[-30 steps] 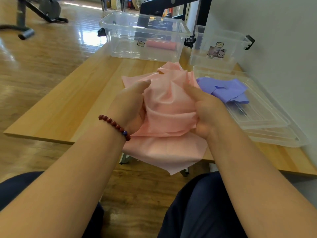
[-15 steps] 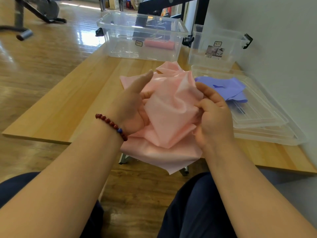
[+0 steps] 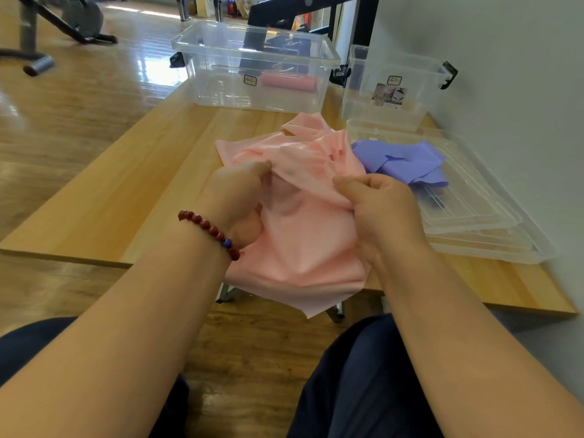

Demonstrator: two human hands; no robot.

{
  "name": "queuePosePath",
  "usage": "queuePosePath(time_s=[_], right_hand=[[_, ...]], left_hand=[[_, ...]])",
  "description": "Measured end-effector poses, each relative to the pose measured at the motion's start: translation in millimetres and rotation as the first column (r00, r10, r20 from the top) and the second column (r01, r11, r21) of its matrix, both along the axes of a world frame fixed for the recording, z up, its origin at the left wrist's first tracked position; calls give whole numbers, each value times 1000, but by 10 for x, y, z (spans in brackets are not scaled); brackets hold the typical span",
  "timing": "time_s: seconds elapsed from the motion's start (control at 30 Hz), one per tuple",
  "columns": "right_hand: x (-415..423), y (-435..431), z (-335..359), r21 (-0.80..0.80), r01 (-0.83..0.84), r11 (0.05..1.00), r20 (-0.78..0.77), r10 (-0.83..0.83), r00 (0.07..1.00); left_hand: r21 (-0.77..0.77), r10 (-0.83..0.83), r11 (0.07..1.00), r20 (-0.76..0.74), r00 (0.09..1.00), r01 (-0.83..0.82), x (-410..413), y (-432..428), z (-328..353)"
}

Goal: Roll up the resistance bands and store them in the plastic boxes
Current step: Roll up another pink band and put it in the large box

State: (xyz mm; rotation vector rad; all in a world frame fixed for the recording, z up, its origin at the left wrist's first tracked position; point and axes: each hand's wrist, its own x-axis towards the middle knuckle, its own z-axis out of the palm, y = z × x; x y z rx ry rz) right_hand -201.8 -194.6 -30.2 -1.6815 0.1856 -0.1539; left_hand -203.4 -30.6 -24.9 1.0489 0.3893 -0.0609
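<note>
1. A crumpled sheet of thin pink stretchy resistance band [image 3: 303, 222] is held at the near edge of a light wooden table [image 3: 104, 197], with one corner hanging off towards the lap.
2. The left hand [image 3: 237, 203] is closed on a fold of the pink band, and the right hand [image 3: 382, 210] is pinched shut on another fold; the band appears to be gathered this way so an edge can be found for rolling.
3. A crumpled purple resistance band [image 3: 407, 162] is left on stacked clear plastic lids [image 3: 493, 229] to the right, within reach.
4. A large clear plastic box [image 3: 256, 64] at the far edge is seen to contain one rolled pink band [image 3: 287, 83].
5. A smaller clear plastic box [image 3: 392, 86] beside it appears empty.
</note>
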Motion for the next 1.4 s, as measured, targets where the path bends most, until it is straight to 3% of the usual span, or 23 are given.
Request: queuePosePath(time_s=[0.07,0.17,0.23,0.33,0.5,0.67,0.83,0.93,1.0,1.2,1.4], right_hand=[[-35,6,6,-64,6,998,69,-2,998],[-86,4,-19,-147,-19,989,169,44,985],[-109,3,-57,-145,-37,989,210,68,975],[-107,-9,-87,-100,5,995,240,19,971],[-66,21,-84,-69,1,998,157,10,988],[-20,93,-9,0,-23,1000,54,23,998],[15,143,7,92,-16,996,12,15,1000],[16,130,-38,-29,-54,998,44,56,997],[6,109,-51,-132,-81,988,76,92,993],[80,89,-3,-329,-121,937,211,198,957],[338,161,131,-540,-169,824,206,324,923]], left_hand=[[5,-23,1000,19,1000,23,-24,-41,14],[24,-212,977,43,976,211,-61,-90,30],[94,-196,978,90,976,188,-69,-130,1],[102,-34,995,123,992,21,-46,-142,-48],[-19,22,1000,91,996,-20,-24,-159,-23],[8,10,1000,48,999,-11,-35,-176,-11],[-54,-129,989,176,976,140,-86,-174,53],[2,69,998,194,979,-70,-40,-150,33],[83,115,988,194,974,-133,-11,-118,13],[135,121,978,242,963,-157,36,22,63],[216,130,958,256,958,-188,123,144,106]])
